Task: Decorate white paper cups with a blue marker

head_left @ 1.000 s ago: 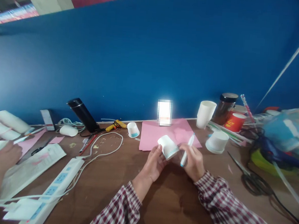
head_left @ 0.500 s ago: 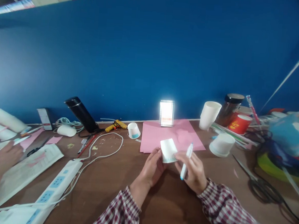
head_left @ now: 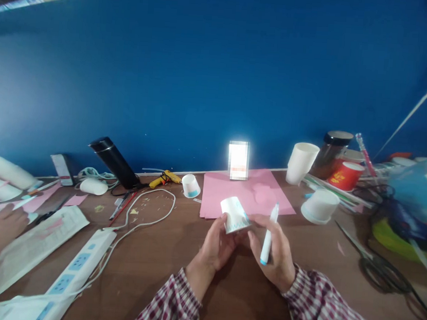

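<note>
A white paper cup [head_left: 233, 214] with blue zigzag marks along its lower edge is tilted in my left hand [head_left: 217, 245], whose fingers are closed around it. My right hand [head_left: 276, 252] grips a white marker with a blue end [head_left: 268, 237], while its fingertips reach the cup's right side. Behind the cup lie pink paper sheets [head_left: 218, 189], with a bright, blurred-out upright object [head_left: 238, 161] standing on them. Another small white cup with a blue patch [head_left: 190, 185] stands to the left of the sheets.
Scissors [head_left: 381, 271], a white tub [head_left: 320, 206], stacked white cups [head_left: 301, 162] and a red cup [head_left: 346, 175] are on the right. To the left are a power strip [head_left: 70, 272], a yellow glue gun [head_left: 164, 178], a black flask [head_left: 114, 163] and another person's hand [head_left: 7, 226].
The cup has turned in my hands and shifted slightly left, bringing more blue marks into view. My right hand has moved slightly right and down with the marker.
</note>
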The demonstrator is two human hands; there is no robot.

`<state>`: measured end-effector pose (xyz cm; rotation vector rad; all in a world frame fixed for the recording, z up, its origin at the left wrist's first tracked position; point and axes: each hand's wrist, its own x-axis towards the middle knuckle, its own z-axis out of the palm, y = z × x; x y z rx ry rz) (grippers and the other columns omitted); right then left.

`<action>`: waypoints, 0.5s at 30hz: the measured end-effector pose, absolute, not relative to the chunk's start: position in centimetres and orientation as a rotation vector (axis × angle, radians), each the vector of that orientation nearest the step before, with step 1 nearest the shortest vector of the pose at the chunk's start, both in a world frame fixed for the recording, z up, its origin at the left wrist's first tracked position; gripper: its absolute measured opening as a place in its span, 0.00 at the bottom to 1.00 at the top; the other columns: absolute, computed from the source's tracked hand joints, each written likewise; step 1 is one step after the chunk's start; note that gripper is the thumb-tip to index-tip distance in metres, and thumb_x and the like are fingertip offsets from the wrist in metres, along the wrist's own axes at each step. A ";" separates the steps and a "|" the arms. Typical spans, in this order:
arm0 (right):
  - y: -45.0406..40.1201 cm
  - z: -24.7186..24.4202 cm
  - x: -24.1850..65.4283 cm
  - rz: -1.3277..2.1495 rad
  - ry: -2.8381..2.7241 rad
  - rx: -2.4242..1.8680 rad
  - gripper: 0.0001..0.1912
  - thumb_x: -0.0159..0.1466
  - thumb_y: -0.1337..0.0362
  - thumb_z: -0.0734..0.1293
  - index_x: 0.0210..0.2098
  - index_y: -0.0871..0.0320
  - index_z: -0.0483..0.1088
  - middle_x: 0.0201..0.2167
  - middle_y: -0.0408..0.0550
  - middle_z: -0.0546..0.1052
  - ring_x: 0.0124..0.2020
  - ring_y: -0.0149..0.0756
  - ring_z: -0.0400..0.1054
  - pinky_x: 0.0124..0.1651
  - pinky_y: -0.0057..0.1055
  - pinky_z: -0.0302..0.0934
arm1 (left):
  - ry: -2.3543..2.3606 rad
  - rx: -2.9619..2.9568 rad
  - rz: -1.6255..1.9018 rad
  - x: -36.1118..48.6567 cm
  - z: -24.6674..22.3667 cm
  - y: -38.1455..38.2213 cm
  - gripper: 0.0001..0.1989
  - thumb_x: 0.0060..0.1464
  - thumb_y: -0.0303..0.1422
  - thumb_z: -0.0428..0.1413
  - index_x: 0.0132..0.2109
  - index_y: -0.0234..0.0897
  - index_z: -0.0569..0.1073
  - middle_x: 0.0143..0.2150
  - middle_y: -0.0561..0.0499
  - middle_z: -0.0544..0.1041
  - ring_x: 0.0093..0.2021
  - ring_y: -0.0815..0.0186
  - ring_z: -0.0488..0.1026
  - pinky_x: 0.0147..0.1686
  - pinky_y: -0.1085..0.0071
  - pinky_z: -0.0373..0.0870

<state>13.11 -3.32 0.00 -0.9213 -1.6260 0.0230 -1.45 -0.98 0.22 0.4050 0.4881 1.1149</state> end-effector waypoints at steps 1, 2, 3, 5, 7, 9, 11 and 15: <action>-3.2 -0.1 13.2 0.060 -1.618 -0.962 0.18 0.63 0.72 0.67 0.51 0.57 0.66 0.43 0.54 0.77 0.44 0.43 0.75 0.47 0.41 0.72 | 0.489 0.377 1.116 -1.4 0.2 -0.9 0.16 0.59 0.37 0.56 0.47 0.29 0.76 0.43 0.42 0.81 0.41 0.60 0.77 0.43 0.66 0.72; -3.1 -0.1 13.2 0.096 -1.614 -0.988 0.16 0.63 0.71 0.67 0.51 0.57 0.66 0.43 0.53 0.77 0.44 0.42 0.75 0.47 0.40 0.72 | 0.491 0.357 1.121 -1.4 0.2 -0.9 0.16 0.59 0.36 0.55 0.48 0.28 0.76 0.43 0.42 0.81 0.41 0.60 0.77 0.43 0.66 0.72; -3.0 -0.1 13.3 0.126 -1.614 -1.004 0.15 0.64 0.71 0.67 0.50 0.56 0.67 0.42 0.53 0.77 0.43 0.41 0.74 0.46 0.39 0.72 | 0.491 0.345 1.127 -1.3 0.2 -0.9 0.15 0.60 0.35 0.54 0.48 0.28 0.76 0.44 0.42 0.81 0.42 0.60 0.77 0.44 0.65 0.72; -2.9 -0.1 13.3 0.156 -1.632 -1.004 0.14 0.64 0.71 0.66 0.49 0.56 0.67 0.41 0.52 0.77 0.42 0.40 0.74 0.45 0.37 0.72 | 0.481 0.341 1.125 -1.3 0.2 -0.9 0.15 0.60 0.34 0.53 0.48 0.28 0.76 0.44 0.42 0.80 0.43 0.60 0.76 0.45 0.65 0.72; -2.9 0.0 13.3 0.144 -1.661 -0.983 0.15 0.64 0.71 0.66 0.49 0.55 0.67 0.41 0.51 0.77 0.42 0.40 0.74 0.45 0.37 0.72 | 0.460 0.358 1.115 -1.2 0.0 -1.0 0.15 0.59 0.35 0.54 0.48 0.28 0.76 0.45 0.42 0.80 0.43 0.60 0.76 0.46 0.65 0.71; -3.0 0.0 13.3 0.114 -1.689 -0.954 0.16 0.63 0.72 0.66 0.50 0.55 0.67 0.41 0.51 0.77 0.42 0.40 0.75 0.47 0.37 0.72 | 0.445 0.403 1.119 -1.2 -0.1 -1.1 0.14 0.58 0.34 0.57 0.47 0.29 0.76 0.44 0.43 0.80 0.44 0.61 0.76 0.48 0.65 0.71; -3.0 0.0 13.3 0.095 -1.704 -0.933 0.16 0.63 0.72 0.66 0.50 0.55 0.66 0.41 0.51 0.77 0.43 0.40 0.75 0.47 0.37 0.72 | 0.454 0.449 1.132 -1.2 -0.2 -1.1 0.13 0.55 0.32 0.60 0.46 0.30 0.76 0.43 0.44 0.80 0.43 0.62 0.76 0.50 0.65 0.70; -3.0 -0.1 13.3 0.112 -1.697 -0.937 0.17 0.63 0.72 0.67 0.51 0.56 0.66 0.42 0.52 0.77 0.43 0.40 0.75 0.47 0.37 0.72 | 0.508 0.483 1.130 -1.2 -0.1 -1.2 0.14 0.53 0.33 0.62 0.45 0.30 0.77 0.43 0.44 0.80 0.43 0.61 0.76 0.50 0.65 0.69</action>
